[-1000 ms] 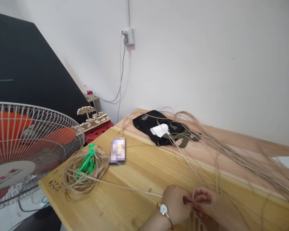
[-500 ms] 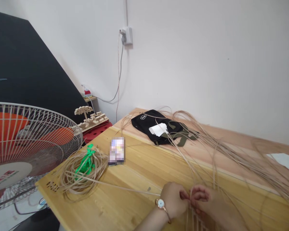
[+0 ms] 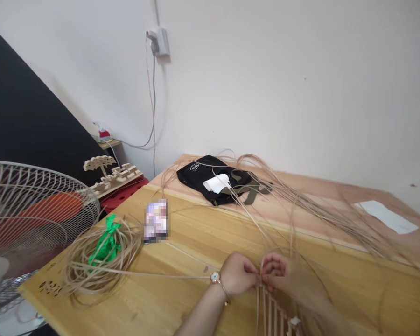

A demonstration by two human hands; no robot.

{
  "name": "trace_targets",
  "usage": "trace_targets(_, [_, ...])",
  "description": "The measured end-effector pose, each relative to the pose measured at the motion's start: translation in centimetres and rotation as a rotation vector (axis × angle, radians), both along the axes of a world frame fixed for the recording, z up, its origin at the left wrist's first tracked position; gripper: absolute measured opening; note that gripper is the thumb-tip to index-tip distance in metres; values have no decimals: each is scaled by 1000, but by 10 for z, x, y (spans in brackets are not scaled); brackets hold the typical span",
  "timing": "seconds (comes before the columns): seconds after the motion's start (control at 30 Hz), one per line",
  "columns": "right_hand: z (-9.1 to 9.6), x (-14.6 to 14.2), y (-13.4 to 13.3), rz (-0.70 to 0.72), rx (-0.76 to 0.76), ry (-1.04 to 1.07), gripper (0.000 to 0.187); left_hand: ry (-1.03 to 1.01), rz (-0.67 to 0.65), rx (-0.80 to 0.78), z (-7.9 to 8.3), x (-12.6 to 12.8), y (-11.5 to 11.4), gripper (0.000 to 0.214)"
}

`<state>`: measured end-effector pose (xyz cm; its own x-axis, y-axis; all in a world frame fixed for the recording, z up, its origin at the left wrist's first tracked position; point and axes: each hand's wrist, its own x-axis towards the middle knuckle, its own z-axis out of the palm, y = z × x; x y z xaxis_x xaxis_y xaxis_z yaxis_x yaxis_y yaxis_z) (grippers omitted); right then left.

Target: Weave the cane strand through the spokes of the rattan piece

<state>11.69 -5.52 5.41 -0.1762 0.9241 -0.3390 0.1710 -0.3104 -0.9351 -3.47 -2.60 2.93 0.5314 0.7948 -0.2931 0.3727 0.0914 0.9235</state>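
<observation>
My left hand (image 3: 238, 273), with a watch (image 3: 215, 278) on its wrist, pinches a thin tan rattan strip near the lower middle of the view. Touching or nearly touching it, my right hand (image 3: 278, 274) has its fingers curled on the strips at the same spot. Below the hands a partly woven rattan piece (image 3: 275, 312) shows several parallel strips, its right part hidden by my right forearm. Long loose strips (image 3: 254, 214) run up from the hands toward the back. Another strip stretches left to a coil of rattan (image 3: 73, 266) tied with green plastic (image 3: 107, 242).
A black bag (image 3: 196, 175) with white paper (image 3: 217, 183) on it lies at the back of the wooden table (image 3: 182, 303). A phone-like blurred item (image 3: 156, 221) lies left. White paper (image 3: 387, 216) rests back right. A caged fan (image 3: 49, 214) stands beside the table's left edge.
The view has shifted to the right and slightly back, so more of the woven piece and the right-hand paper show. Both hands stay together at the strips.
</observation>
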Motion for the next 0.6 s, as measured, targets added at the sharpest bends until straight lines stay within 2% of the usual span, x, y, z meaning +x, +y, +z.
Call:
trace_targets(0.23, [-12, 3, 0, -11, 12, -46, 16, 228, 49, 229, 9, 5, -7, 23])
trace_targets(0.37, [-17, 3, 0, -27, -1, -34, 15, 283, 61, 331, 12, 7, -11, 24])
trace_targets(0.47, [-17, 3, 0, -13, -3, -42, 14, 255, 65, 308, 13, 7, -10, 24])
trace_targets(0.6, [-13, 13, 0, -1, -11, -108, 16, 161, 45, 156, 6, 7, -7, 24])
